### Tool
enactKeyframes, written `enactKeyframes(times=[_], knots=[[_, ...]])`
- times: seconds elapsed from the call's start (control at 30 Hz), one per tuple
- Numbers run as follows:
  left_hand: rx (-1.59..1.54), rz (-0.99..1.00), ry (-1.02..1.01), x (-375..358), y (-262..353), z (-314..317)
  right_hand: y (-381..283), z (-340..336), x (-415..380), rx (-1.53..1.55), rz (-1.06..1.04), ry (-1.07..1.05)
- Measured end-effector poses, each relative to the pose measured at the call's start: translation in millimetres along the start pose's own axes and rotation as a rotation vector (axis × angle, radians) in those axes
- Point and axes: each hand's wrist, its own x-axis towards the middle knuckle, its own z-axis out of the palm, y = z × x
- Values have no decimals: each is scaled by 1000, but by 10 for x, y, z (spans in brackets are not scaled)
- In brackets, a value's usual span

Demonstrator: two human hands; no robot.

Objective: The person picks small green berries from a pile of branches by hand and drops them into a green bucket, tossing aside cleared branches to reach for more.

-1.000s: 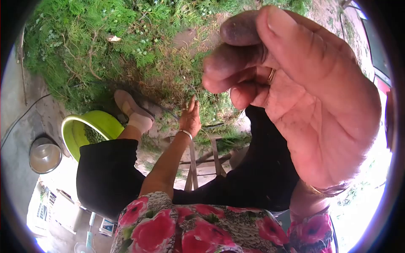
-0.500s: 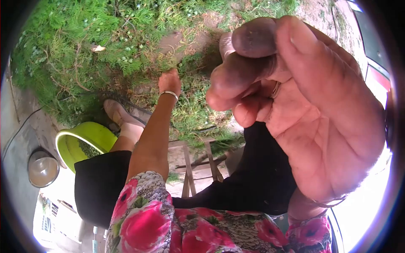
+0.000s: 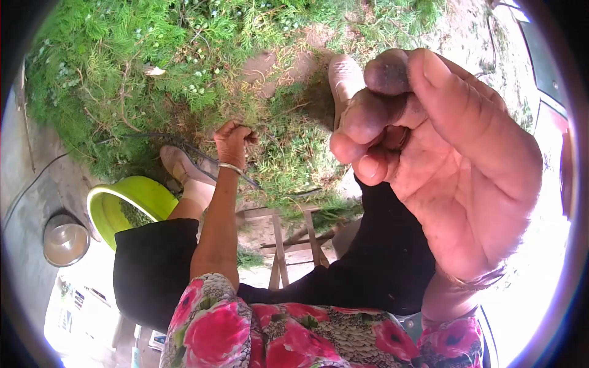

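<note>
My left hand (image 3: pixel 235 142), with a bangle at its wrist, is closed low over the cut evergreen branches (image 3: pixel 178 43). A thin twig (image 3: pixel 288 111) runs out to the right from its fingers. Small pale-green cones dot the feathery foliage. Large and close to the camera, my right hand (image 3: pixel 454 165) is raised with its palm towards me. Its fingers are curled, their tips darkly stained, and the thumb presses by the index finger. Whatever lies in that pinch, if anything, is hidden; the palm shows bare.
Left of my leg a lime-green tub (image 3: pixel 132 184) leans, with small green bits inside. A round metal bowl (image 3: pixel 65 240) stands farther left. A dark cable (image 3: pixel 37 178) crosses the floor into the branches. Between my legs is a wooden frame (image 3: pixel 279 245).
My left hand has drawn back from the branches towards me, and the twig now shows beside it. My right hand has shifted slightly lower, still curled. The view has tilted a little.
</note>
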Motion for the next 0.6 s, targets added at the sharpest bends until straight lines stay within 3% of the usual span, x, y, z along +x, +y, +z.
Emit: enactKeyframes(times=[0.1, 0.17, 0.23, 0.3, 0.37, 0.4, 0.43, 0.5, 0.53, 0.6], knots=[[-188, -22, -18, -17, 18, 41, -2, 55, -10, 51, -4, 67], [-145, -19, -6, 92, 21, 106, 49, 33, -13, 65, -9, 93], [33, 33, -8, 195, 88, 209, 180, -24, 22, 202, -143, 26], [155, 117, -74, 362, 95, 318, 47, -39, 5, 151, -80, 24], [976, 745, 38, 558, -8, 467, 4, -39, 8, 96, -12, 26], [956, 529, -62, 578, -31, 553, 20, -28, 0, 133, -1, 69], [948, 526, -68, 623, -119, 615, 31, -27, 1, 169, 9, 112], [1520, 432, -19, 706, -303, 726, 90, -82, 43, 196, -14, 73], [1588, 251, -142, 738, -315, 752, 111, -110, 61, 233, -36, 24], [1576, 364, -138, 782, -427, 738, 113, -149, 73, 213, -45, -20]])
